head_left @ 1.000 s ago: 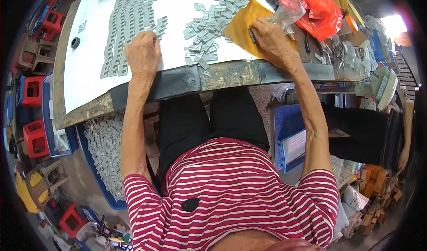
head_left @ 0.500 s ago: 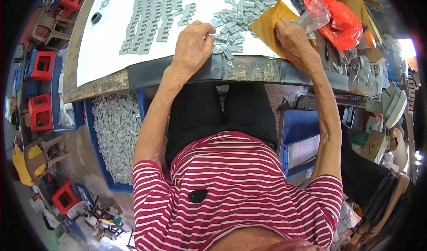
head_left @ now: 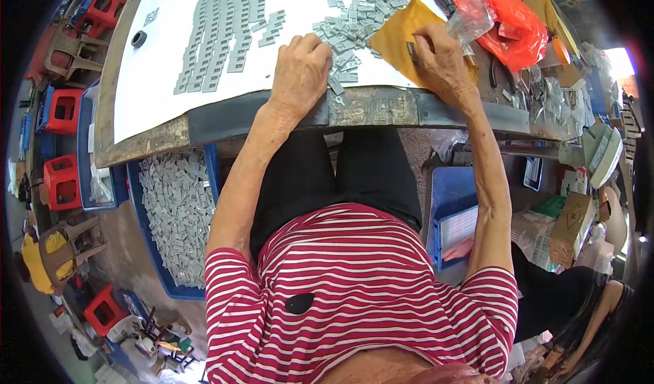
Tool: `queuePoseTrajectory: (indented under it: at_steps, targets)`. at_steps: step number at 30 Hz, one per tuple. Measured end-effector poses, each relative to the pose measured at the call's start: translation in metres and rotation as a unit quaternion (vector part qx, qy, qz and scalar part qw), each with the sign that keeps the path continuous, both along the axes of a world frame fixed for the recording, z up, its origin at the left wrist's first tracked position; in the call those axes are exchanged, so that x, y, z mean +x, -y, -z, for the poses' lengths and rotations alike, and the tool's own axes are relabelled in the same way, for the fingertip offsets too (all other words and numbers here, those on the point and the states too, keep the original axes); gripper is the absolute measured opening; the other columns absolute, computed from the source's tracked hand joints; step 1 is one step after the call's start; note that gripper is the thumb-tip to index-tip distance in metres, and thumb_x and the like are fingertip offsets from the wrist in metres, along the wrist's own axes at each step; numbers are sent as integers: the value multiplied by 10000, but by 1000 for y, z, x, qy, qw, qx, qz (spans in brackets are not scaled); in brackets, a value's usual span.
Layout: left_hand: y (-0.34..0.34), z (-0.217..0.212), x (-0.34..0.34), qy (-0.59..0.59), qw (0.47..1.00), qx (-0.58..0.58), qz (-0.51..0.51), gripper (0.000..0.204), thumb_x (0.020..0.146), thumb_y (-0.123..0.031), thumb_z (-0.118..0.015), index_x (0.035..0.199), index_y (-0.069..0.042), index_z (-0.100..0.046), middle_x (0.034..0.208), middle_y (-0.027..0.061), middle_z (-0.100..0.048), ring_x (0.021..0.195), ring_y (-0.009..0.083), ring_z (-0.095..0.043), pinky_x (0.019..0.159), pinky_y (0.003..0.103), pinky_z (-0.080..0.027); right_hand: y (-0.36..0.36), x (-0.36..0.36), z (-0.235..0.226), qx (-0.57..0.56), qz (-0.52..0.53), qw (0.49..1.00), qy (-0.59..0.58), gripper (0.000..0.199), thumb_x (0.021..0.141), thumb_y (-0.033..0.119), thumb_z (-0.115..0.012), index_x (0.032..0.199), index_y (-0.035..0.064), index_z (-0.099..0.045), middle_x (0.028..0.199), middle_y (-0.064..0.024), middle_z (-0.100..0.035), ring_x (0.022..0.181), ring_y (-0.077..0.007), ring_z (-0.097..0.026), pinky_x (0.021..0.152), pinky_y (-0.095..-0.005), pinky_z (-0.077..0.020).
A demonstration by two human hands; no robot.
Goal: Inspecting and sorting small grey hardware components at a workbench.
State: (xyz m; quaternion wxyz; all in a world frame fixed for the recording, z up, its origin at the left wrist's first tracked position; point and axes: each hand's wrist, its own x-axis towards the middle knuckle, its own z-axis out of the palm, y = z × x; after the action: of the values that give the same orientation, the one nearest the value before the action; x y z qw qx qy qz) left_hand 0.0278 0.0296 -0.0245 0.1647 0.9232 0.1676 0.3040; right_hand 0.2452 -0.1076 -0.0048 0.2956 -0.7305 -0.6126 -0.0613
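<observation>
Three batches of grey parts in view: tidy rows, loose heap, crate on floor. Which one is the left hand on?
The loose heap of grey parts on the white sheet: the left hand rests on its near edge. The tidy rows lie apart to the left.

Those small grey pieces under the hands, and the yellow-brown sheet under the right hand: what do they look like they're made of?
The small grey pieces look like moulded plastic: uniform matt grey, identical flat shapes, no metallic shine. The yellow-brown sheet looks like paper or thin card, possibly an envelope: matt, flat, with crisp straight edges. The left hand rests on the loose pieces; the right hand presses on the sheet.
</observation>
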Motion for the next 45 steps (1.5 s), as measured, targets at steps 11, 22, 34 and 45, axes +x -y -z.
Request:
queuePoseTrajectory:
  at_steps: [11, 22, 34, 45]
  targets:
    - [2, -8, 2, 198, 969, -139, -50, 87, 762, -27, -509, 809, 30, -556, 714, 140, -602, 611, 219, -599, 563, 303, -468, 2, -45, -12, -6, -73, 835, -545, 124, 839, 137, -549, 817, 17, -568, 703, -9, -548, 577, -49, -465, 504, -191, -390]
    - [18, -18, -19, 164, 765, -616, 93, 144, 836, -102, -514, 896, 22, -557, 811, 95, -620, 707, 138, -613, 696, 263, -504, -11, -101, -14, -19, -113, 813, -571, 138, 853, 124, -532, 868, -11, -558, 712, -29, -562, 606, -70, -502, 547, -198, -429]
    - [37, -24, -32, 205, 793, -571, 61, 173, 904, -138, -441, 961, 16, -496, 728, 95, -597, 536, 103, -570, 520, 197, -464, 4, -118, -12, -13, -108, 682, -723, 127, 844, 113, -564, 871, -10, -565, 752, -70, -616, 579, -73, -535, 502, -183, -442]
    - [55, -23, -43, 101, 798, -591, 66, 164, 858, -20, -448, 995, 16, -530, 665, 10, -528, 547, 60, -489, 512, 177, -407, 12, -117, 0, -21, -68, 669, -740, 69, 810, 60, -584, 852, 6, -574, 722, -78, -613, 532, -63, -512, 439, -179, -415]
